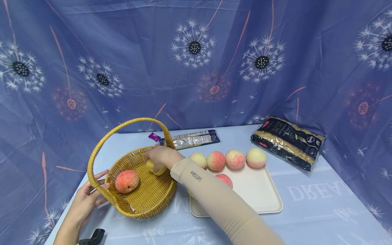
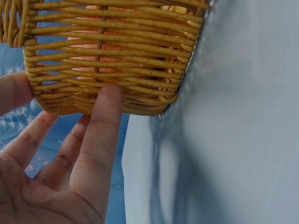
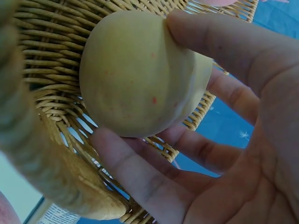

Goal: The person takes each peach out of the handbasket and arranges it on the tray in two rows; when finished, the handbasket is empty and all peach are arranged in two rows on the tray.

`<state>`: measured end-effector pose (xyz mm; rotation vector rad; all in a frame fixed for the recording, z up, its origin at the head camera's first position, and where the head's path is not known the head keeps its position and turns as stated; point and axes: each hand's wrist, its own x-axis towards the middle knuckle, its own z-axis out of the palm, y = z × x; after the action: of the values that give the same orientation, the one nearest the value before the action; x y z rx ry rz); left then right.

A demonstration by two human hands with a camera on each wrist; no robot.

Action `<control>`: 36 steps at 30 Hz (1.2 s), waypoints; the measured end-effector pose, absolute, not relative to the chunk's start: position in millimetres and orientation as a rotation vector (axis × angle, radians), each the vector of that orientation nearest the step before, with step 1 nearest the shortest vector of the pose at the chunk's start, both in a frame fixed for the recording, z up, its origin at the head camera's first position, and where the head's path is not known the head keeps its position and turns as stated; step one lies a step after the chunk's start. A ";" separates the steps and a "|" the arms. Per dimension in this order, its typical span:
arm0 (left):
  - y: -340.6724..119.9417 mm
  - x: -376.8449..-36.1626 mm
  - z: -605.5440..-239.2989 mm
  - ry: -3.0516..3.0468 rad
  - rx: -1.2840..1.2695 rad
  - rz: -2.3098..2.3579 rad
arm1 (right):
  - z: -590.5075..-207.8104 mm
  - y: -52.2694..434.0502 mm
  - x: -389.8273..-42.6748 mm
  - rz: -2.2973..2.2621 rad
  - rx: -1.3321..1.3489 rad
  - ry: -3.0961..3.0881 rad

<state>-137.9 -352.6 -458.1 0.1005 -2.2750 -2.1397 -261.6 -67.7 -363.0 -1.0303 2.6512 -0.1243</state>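
Note:
A yellow wicker basket (image 1: 150, 211) with a tall arched handle stands on the left of the table. Inside it lies a red-orange peach (image 1: 127, 181). My right hand (image 1: 163, 156) is down in the basket and holds a pale yellow peach (image 3: 135, 74), thumb on one side and fingers round the other. The wicker floor is close beneath that fruit. From outside, my left hand (image 1: 85, 200) touches the basket's left wall, its fingers (image 2: 96, 149) mostly straight against the weave. The right forearm hides part of the tray's left side.
Right of the basket, a cream tray (image 1: 263, 200) bears several red and pale peaches (image 1: 235, 159). A black pasta bag (image 1: 288, 141) lies at the back right. Behind the basket are a flat foil packet (image 1: 196, 139) and a small purple wrapped sweet (image 1: 154, 136).

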 end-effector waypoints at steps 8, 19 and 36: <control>-351.8 -138.0 -457.0 -2.300 0.084 -2.122 | -364.4 -70.6 -262.3 -0.123 -1.035 2.642; -351.4 -138.3 -457.0 -2.243 0.015 -2.158 | -364.1 -68.9 -260.7 -0.208 -1.022 2.593; -351.6 -138.8 -456.4 -2.284 0.067 -2.143 | -361.3 -67.2 -259.6 -0.209 -1.086 2.533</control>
<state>-138.8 -351.6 -456.4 0.0671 -2.2836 -2.1429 -259.6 -67.2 -361.3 -1.0862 2.5333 -0.2086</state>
